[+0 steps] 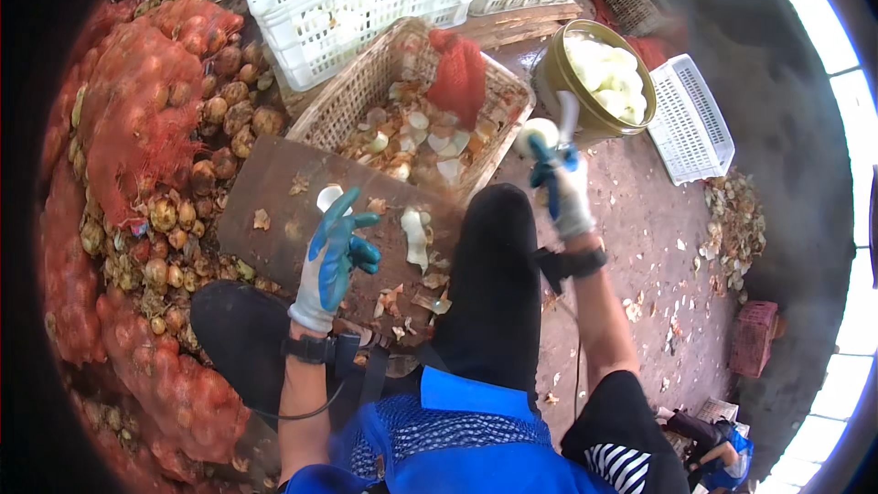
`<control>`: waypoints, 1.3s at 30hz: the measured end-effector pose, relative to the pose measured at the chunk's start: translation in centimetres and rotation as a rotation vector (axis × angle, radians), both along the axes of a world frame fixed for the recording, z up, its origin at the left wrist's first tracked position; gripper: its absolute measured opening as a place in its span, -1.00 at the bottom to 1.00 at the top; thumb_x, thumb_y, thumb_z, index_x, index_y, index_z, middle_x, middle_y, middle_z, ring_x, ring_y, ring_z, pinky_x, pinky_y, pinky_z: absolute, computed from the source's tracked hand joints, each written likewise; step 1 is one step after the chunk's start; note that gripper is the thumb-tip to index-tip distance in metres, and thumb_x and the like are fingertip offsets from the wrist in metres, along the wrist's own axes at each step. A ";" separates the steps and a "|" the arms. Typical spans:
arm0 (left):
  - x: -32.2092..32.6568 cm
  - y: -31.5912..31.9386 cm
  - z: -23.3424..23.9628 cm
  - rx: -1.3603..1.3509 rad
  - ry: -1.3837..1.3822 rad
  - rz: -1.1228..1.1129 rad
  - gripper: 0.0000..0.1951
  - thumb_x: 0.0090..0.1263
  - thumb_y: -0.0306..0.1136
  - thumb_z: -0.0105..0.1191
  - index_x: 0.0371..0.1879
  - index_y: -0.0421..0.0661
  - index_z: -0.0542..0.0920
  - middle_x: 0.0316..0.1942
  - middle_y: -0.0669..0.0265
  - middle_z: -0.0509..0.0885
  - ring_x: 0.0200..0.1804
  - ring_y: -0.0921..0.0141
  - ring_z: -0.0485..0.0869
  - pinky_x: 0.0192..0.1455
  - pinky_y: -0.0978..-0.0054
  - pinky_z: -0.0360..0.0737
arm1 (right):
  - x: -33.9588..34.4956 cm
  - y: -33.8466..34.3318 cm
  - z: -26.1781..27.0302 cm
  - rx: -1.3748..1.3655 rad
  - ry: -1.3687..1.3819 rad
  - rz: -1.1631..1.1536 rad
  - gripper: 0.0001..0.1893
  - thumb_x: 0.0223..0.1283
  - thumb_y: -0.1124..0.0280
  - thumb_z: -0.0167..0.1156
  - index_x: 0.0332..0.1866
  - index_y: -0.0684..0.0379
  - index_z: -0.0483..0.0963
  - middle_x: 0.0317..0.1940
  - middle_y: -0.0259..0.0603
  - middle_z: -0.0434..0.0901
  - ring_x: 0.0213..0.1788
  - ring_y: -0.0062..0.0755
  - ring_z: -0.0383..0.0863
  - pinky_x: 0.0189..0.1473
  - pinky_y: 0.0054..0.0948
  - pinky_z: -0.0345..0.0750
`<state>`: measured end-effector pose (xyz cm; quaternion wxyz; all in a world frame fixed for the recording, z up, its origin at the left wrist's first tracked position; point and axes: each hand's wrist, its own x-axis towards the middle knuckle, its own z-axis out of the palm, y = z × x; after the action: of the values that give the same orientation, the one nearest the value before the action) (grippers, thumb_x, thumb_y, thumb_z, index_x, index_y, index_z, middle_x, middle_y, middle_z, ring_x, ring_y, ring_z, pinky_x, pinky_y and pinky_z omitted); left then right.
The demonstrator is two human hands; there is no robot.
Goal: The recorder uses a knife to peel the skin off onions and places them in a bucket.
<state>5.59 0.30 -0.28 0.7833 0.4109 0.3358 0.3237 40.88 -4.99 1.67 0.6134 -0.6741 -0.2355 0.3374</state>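
Note:
My left hand [337,254], in a grey and blue-green coated glove, is held over a brown board [274,178] with fingers apart and nothing in them. A white onion piece [333,199] lies just beyond its fingertips. To the right, my gloved right hand [561,185] grips a knife [568,113], its blade pointing away from me and blurred. A peeled white onion [537,136] is against the thumb and fingers of that hand; whether it is gripped or leaving them I cannot tell. Close beyond stands a round bucket [648,113] of peeled onions [607,75].
A dirty plastic crate [350,89] holds onion skins and a red mesh bag [458,75]. White crates [288,48] stand behind it. Net sacks of unpeeled onions [144,103] are heaped left. A white basket [691,120] and scattered skins [737,226] are right. Another person [727,456] is lower right.

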 end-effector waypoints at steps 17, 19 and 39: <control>-10.2 3.9 11.7 0.488 -0.044 0.396 -0.37 0.54 -0.05 0.06 0.42 -0.28 0.39 0.12 0.12 0.67 -0.17 0.40 0.72 -0.13 0.46 0.64 | -4.3 8.5 1.5 0.062 -0.186 0.525 -0.61 0.52 0.28 0.13 0.30 0.27 0.45 -0.19 -0.21 0.72 -0.55 -0.71 0.48 -0.50 -0.61 0.42; -14.7 4.4 12.9 0.515 0.070 0.639 -0.52 0.59 -0.15 0.05 0.36 -0.19 0.49 0.06 0.19 0.69 -0.21 0.44 0.70 -0.13 0.50 0.63 | -11.1 6.5 0.8 -0.028 -0.098 0.703 -0.60 0.54 0.32 0.06 0.35 0.29 0.39 -0.16 -0.21 0.73 -0.58 -0.71 0.48 -0.52 -0.64 0.43; -32.7 -2.2 -27.4 -0.233 0.851 1.164 -0.82 0.33 -0.37 0.27 -0.14 -0.12 0.74 -0.30 0.26 0.76 -0.31 0.31 0.69 -0.19 0.35 0.62 | -23.9 2.6 -4.6 -0.363 -0.385 0.938 -0.74 0.37 0.54 0.13 0.11 0.23 0.57 -0.28 -0.37 0.66 -0.34 -0.72 0.54 -0.32 -0.70 0.48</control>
<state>-27.14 -1.85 -27.69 0.3246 0.1703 0.8075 0.4620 16.93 -2.39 -2.94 0.2160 -0.6414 -0.5574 0.4809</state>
